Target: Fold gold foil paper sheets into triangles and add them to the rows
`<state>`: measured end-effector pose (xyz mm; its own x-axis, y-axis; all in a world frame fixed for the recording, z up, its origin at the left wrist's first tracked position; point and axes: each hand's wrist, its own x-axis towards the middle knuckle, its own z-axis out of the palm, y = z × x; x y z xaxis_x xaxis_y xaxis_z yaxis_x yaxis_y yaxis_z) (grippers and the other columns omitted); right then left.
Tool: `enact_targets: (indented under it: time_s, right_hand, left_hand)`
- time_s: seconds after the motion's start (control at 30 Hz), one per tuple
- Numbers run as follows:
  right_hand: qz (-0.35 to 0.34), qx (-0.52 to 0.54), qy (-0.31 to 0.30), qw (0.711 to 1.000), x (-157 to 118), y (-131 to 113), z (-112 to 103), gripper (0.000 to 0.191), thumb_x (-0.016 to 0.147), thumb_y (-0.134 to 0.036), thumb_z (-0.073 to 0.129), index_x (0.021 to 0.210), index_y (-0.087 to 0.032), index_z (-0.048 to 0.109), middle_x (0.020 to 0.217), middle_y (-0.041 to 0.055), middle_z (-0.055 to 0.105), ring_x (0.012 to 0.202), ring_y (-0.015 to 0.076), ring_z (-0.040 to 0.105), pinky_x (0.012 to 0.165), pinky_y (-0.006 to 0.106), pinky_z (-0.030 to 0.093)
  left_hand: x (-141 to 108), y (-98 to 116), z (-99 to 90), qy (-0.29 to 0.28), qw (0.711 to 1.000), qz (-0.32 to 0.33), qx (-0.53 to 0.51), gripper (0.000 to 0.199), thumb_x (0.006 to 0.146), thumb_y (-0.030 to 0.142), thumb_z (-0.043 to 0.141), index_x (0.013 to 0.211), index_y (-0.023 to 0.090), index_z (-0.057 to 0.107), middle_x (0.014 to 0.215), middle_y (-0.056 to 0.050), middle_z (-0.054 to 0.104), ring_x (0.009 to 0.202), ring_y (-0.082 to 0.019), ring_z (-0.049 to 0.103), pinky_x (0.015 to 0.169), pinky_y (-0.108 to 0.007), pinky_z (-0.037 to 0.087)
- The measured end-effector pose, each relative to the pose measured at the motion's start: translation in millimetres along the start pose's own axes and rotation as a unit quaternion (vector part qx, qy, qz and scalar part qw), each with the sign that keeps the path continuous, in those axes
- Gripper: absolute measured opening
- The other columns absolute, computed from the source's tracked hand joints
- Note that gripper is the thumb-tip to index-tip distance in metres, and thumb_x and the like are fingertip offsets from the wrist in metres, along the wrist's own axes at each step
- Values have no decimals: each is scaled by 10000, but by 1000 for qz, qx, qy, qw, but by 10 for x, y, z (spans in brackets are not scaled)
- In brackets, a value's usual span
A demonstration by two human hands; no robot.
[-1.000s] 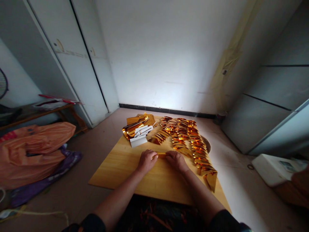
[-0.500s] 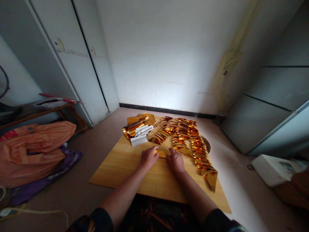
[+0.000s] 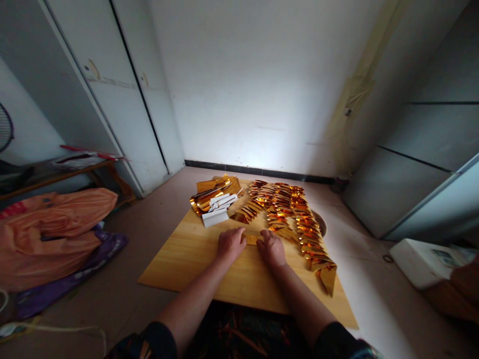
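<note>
Between my two hands a small gold foil strip lies low over the wooden board. My left hand is closed on its left end, and my right hand grips the right end. Rows of folded gold foil pieces run along the board's right side, nearest my right hand. Beyond my left hand are loose gold sheets, with white paper pieces on and in front of them.
A pale wall rises behind the board. Orange and purple bags lie on the floor at left, below a wooden bench. At right are a white box and a grey cabinet.
Both hands stay at nearly the same spot on the foil strip. The fingers have shifted slightly, and the strip looks a little flatter and lower.
</note>
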<state>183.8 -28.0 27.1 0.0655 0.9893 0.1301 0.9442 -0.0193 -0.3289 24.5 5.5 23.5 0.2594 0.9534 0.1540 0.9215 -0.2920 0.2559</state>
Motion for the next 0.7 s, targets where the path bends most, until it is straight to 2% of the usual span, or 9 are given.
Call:
enact_targets:
  time_s: [0.1, 0.2, 0.27, 0.37, 0.57, 0.7]
  right_hand:
    - [-4, 5, 19, 1000, -2, 7, 19, 217, 870, -202, 516, 1068, -194, 605, 1003, 56, 627, 841, 155, 587, 739, 240, 375]
    - [-14, 7, 35, 999, -1, 18, 37, 146, 879, -203, 503, 963, -195, 623, 979, 42, 601, 802, 136, 568, 696, 228, 351]
    - [-22, 1, 34, 999, 3, 23, 43, 135, 891, -212, 497, 891, -193, 631, 953, 38, 594, 799, 132, 557, 681, 227, 339]
    - [-24, -12, 26, 999, 7, 20, 40, 150, 899, -219, 498, 860, -191, 639, 934, 40, 597, 822, 136, 550, 689, 231, 333]
    - [7, -46, 14, 999, -5, -38, 26, 144, 902, -221, 488, 897, -198, 631, 966, 49, 610, 878, 156, 553, 719, 260, 328]
    - [27, -50, 22, 998, -20, -93, 38, 144, 865, -340, 556, 874, -207, 612, 967, 54, 607, 925, 192, 555, 739, 286, 336]
  left_hand:
    - [-14, 19, -30, 5, 1000, -11, 6, 306, 856, 290, 555, 1157, 236, 569, 1015, -55, 682, 960, -224, 604, 821, -334, 414]
    - [-35, 45, -81, 15, 1000, -12, 19, 199, 845, 292, 570, 1031, 228, 596, 994, -56, 655, 967, -222, 575, 811, -331, 400]
    - [-47, 57, -105, 18, 999, -1, 33, 117, 853, 293, 556, 934, 229, 610, 981, -58, 635, 978, -223, 553, 797, -333, 389]
    - [-49, 62, -106, 10, 999, 10, 43, 115, 868, 301, 531, 853, 227, 617, 968, -62, 619, 999, -228, 527, 797, -346, 373]
    - [-21, 41, -95, -25, 999, 2, 35, 137, 874, 292, 509, 864, 205, 614, 982, -77, 634, 1031, -235, 513, 852, -375, 352]
    - [-22, 22, -118, -29, 999, 15, 22, 134, 847, 301, 531, 872, 201, 617, 987, -84, 639, 1030, -245, 517, 861, -386, 354]
